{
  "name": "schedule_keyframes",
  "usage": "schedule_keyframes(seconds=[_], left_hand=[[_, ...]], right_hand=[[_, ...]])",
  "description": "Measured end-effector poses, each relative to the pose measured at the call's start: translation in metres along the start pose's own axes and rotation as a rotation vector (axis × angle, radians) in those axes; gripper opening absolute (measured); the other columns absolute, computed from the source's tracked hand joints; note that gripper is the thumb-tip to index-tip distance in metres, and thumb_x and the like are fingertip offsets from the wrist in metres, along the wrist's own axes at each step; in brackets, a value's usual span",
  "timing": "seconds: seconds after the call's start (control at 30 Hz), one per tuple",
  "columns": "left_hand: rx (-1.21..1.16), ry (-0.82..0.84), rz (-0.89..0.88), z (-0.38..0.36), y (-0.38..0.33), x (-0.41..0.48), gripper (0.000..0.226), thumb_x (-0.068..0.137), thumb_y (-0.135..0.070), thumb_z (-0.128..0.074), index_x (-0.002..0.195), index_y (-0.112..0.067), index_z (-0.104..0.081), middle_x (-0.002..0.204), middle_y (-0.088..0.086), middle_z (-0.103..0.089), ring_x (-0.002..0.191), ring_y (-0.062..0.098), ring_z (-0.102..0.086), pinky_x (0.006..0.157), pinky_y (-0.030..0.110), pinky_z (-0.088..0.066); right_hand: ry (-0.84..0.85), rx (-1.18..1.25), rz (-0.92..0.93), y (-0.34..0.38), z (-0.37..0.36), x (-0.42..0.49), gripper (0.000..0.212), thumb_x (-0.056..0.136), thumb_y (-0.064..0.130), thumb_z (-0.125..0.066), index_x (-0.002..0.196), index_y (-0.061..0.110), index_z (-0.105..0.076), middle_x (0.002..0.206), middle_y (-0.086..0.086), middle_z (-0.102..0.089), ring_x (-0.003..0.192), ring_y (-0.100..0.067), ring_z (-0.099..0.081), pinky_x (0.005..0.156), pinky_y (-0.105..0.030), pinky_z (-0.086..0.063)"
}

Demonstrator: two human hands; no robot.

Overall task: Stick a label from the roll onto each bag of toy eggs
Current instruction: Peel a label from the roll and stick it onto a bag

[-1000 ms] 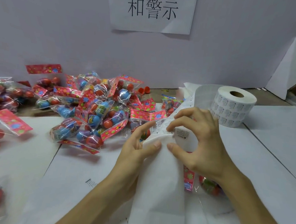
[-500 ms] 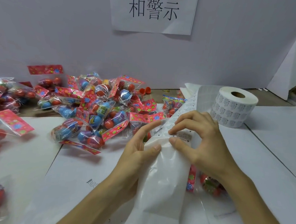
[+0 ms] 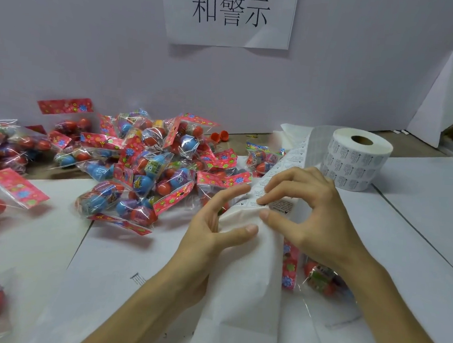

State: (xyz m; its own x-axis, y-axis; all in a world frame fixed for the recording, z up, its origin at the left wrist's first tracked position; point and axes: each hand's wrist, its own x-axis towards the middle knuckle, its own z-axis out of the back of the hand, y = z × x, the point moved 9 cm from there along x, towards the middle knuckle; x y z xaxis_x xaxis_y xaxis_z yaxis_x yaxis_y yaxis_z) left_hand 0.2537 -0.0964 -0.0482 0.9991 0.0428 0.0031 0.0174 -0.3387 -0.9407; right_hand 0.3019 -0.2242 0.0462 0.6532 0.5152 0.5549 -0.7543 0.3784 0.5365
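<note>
At frame centre we see the left hand (image 3: 210,231) gripping the label strip (image 3: 240,268) between thumb and fingers, the right hand (image 3: 315,220) pinching it with thumb and forefinger, the label roll (image 3: 354,164) standing upper right, and one bag of toy eggs (image 3: 320,277) under the right wrist.

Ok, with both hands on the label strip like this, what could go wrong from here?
1. The right hand pinches the label by one edge; it might curl and stick to the fingers.
2. The backing strip held by the left hand partly covers the bag, so placement may go askew.
3. Pulling the strip could drag the roll.
</note>
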Motion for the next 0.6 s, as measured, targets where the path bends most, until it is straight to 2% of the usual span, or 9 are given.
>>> schedule_keyframes(seconds=[0.13, 0.33, 0.5, 0.6], left_hand=[[0.0, 0.02, -0.014, -0.002, -0.001, 0.0, 0.067, 0.073, 0.0, -0.073, 0.129, -0.036, -0.067, 0.141, 0.006, -0.063, 0.111, 0.039, -0.071, 0.082, 0.047, -0.061], [-0.006, 0.038, 0.002, -0.005, -0.001, 0.0, 0.069, 0.072, 0.003, -0.07, 0.129, -0.036, -0.067, 0.14, 0.009, -0.064, 0.108, 0.037, -0.072, 0.08, 0.045, -0.062], [0.034, 0.046, -0.004, -0.009, -0.002, -0.001, 0.07, 0.071, 0.003, -0.07, 0.128, -0.037, -0.068, 0.132, -0.002, -0.069, 0.112, 0.032, -0.071, 0.082, 0.043, -0.062], [0.109, 0.045, -0.01, -0.011, 0.0, -0.002, 0.068, 0.071, -0.003, -0.074, 0.127, -0.042, -0.068, 0.135, -0.007, -0.067, 0.12, 0.028, -0.068, 0.095, 0.05, -0.059]], right_hand=[[0.006, 0.016, -0.013, -0.002, 0.0, 0.0, 0.007, 0.074, 0.031, -0.077, 0.079, 0.027, -0.078, 0.093, 0.014, -0.068, 0.103, -0.009, -0.058, 0.102, -0.032, -0.03], [-0.005, 0.019, -0.002, -0.003, 0.001, -0.001, 0.006, 0.076, 0.03, -0.077, 0.078, 0.024, -0.079, 0.089, 0.013, -0.069, 0.099, -0.009, -0.06, 0.102, -0.034, -0.033], [-0.046, 0.019, 0.008, -0.004, 0.005, 0.0, 0.013, 0.08, 0.027, -0.075, 0.07, 0.018, -0.074, 0.082, 0.014, -0.068, 0.089, -0.01, -0.062, 0.096, -0.044, -0.04], [-0.091, 0.023, 0.005, -0.008, 0.009, 0.001, 0.011, 0.082, 0.023, -0.073, 0.072, 0.017, -0.074, 0.078, 0.015, -0.068, 0.083, -0.008, -0.062, 0.09, -0.042, -0.046]])
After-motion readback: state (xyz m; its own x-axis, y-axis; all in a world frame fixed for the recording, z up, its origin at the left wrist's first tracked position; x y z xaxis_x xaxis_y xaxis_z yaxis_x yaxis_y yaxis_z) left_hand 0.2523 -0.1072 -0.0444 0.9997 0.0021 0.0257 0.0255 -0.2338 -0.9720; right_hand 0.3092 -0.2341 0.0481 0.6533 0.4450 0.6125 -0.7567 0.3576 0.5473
